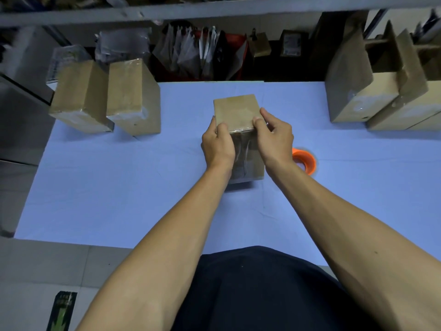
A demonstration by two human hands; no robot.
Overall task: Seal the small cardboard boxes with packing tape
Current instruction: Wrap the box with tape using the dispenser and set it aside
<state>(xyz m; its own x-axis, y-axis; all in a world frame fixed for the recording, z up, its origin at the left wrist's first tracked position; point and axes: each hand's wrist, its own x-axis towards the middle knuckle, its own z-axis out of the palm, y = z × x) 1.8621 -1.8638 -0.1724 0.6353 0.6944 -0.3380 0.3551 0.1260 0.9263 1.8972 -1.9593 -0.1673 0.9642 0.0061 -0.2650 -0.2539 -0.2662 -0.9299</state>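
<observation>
At the middle of the table, the box stands upright. The left hand and right hand clasp its near top edge, probably pressing clear tape flat. The tape roll lies just beside it.

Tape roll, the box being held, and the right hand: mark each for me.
tape roll (306,161): head view, on its orange core beside the right forearm.
held box (235,111): head view, on its top face.
right hand (274,137): head view, on the back of the hand.
</observation>
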